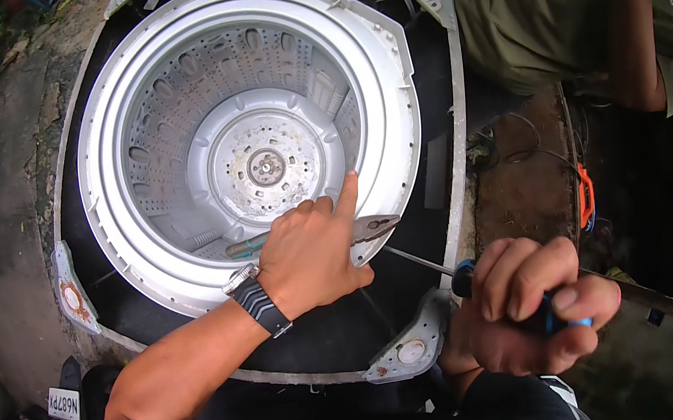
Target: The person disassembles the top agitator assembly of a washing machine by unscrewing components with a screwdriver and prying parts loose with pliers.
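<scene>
A top-load washing machine stands open below me, its grey ring-shaped tub cover [102,182] around a perforated drum [185,75]. My left hand [308,255] is closed around a pair of pliers [377,226] with green handles, above the cover's near edge. Its index finger stretches out onto the ring, and a watch is on the wrist. In my right hand [517,304] is the blue-and-black handle of a screwdriver [421,262]. The thin shaft points left and away, toward the cover's near right edge beside my left thumb. Where its tip meets the edge is not clear.
Metal corner brackets [412,344] sit on the cabinet frame [458,181]. At the far right, a person in an olive shirt [534,8] is close to the machine. An orange object [585,197] and cables lie right of it. A vehicle with a plate [63,405] is at lower left.
</scene>
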Available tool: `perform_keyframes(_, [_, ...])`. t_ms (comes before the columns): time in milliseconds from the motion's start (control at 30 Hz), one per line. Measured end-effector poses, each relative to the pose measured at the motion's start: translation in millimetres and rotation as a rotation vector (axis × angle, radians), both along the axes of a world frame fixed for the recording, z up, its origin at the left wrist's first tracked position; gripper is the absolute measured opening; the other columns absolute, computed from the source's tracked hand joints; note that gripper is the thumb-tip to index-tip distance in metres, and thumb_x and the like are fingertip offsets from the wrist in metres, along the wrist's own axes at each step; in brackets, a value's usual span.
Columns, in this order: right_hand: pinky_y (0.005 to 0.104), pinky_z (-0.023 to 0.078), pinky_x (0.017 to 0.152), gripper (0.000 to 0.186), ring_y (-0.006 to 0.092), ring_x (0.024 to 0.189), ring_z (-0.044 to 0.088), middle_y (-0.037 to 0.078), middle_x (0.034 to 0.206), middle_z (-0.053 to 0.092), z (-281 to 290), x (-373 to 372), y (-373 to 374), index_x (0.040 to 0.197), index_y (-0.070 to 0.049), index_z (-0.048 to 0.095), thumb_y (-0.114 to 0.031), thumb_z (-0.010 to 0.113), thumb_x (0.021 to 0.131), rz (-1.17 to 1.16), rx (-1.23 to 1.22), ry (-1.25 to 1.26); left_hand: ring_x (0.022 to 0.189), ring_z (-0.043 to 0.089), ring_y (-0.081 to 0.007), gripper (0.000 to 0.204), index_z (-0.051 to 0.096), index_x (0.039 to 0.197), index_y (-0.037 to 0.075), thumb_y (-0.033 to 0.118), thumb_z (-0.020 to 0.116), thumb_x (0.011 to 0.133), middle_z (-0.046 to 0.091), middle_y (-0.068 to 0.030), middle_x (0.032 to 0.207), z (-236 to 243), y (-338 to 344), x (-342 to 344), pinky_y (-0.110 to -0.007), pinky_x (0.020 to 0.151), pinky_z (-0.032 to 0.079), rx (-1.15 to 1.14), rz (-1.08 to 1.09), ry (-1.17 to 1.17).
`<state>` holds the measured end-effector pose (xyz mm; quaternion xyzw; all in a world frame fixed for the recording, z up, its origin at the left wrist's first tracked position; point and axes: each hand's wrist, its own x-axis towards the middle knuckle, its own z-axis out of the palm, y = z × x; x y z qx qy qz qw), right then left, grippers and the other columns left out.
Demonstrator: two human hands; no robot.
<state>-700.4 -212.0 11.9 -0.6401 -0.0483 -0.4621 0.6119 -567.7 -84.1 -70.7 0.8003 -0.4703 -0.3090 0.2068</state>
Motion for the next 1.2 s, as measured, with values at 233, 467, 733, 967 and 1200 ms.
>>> perform_keyframes(233, [0.0301,0.038,0.038,0.037,0.0147,0.045,0.042,0.007,0.069,0.052,-5.0,16.6,-12.9,0.098,-0.008,0.042,-0.043,0.048,0.111,0.153,0.165,-0.051,0.1,0.069,-0.0445,0.114,0.034,0.159,-0.004,0.033,0.087,0.065,0.068,-0.0277,0.105,0.2,0.9,-0.3,-0.049,0.088,0.056,0.015,0.022,0.002])
perform_keyframes(467, [0.0294,0.036,0.035,0.04,0.0149,0.04,0.043,0.006,0.062,0.053,-1.5,27.5,-25.3,0.091,-0.009,0.048,-0.044,0.05,0.11,0.463,0.129,-0.033,0.1,0.069,-0.0445,0.114,0.034,0.158,-0.004,0.033,0.088,0.065,0.068,-0.0284,0.109,-6.0,8.5,1.5,-0.049,0.087,0.056,0.0,0.019,0.034])
perform_keyframes(733, [0.0293,0.035,0.035,0.041,0.0164,0.039,0.045,0.009,0.061,0.057,5.3,41.9,-32.6,0.083,-0.006,0.05,-0.037,0.048,0.11,0.771,0.084,-0.046,0.098,0.069,-0.0436,0.114,0.035,0.157,-0.006,0.035,0.087,0.065,0.068,-0.0281,0.107,-5.2,12.2,3.3,-0.048,0.086,0.056,-0.025,-0.004,0.02])
perform_keyframes(967, [0.03,0.028,0.036,0.047,0.017,0.038,0.043,0.011,0.059,0.057,7.5,39.5,-6.3,0.079,-0.009,0.052,-0.046,0.051,0.107,0.577,0.247,-0.096,0.096,0.069,-0.043,0.113,0.035,0.157,-0.007,0.036,0.085,0.065,0.068,-0.027,0.106,-1.7,12.0,3.3,-0.048,0.085,0.056,-0.01,0.0,0.011])
perform_keyframes(1200, [0.0315,0.026,0.039,0.047,0.0188,0.04,0.043,0.012,0.06,0.058,10.8,53.2,-40.9,0.072,-0.009,0.054,-0.04,0.05,0.106,0.932,0.096,-0.053,0.096,0.069,-0.0433,0.111,0.036,0.157,-0.007,0.035,0.084,0.066,0.068,-0.0267,0.104,-5.8,9.3,0.7,-0.049,0.085,0.056,-0.035,-0.001,0.006])
